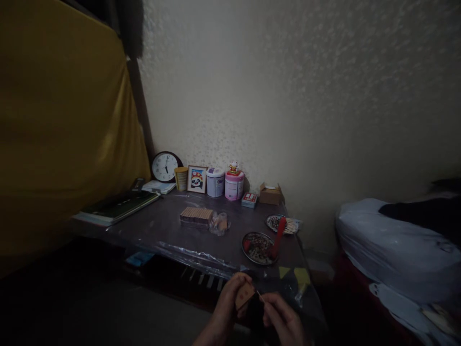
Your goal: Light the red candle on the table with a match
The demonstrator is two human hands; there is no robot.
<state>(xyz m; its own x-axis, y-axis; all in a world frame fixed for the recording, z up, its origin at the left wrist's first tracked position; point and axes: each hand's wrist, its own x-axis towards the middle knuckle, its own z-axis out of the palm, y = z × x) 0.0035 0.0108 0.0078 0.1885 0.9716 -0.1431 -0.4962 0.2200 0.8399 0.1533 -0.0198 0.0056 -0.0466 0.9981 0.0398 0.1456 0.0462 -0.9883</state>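
Closest to you, at the bottom of the view, your left hand (225,302) is curled shut around a small tan matchbox (245,294), holding it up just in front of the near edge of the bench (169,226). Your right hand (284,315) sits just right of the matchbox, fingers pinched closed on a thin matchstick (260,295) whose tip points at the box.

The room is very dim. The bench is covered in clear plastic sheeting (201,254) that hangs loose over the near edge, just beyond the matchbox. If the stick is lit this close, a flame or a dropped stick could melt or catch that sheeting. Your fingers are also near the tip and could be scorched.

Beyond the matchbox stands a round dish (257,247) with a red-handled tool (278,238) resting across it, and past it a second plate (279,223) holding pale sticks. Left of the dish lies a block of stacked matchboxes (196,216).

Farthest from the matchbox, along the wall, stand a clock (164,166), a small framed picture (196,179), a white tin (215,182), a pink tin (234,185) and a cardboard box (270,194). A book (115,209) lies far left.
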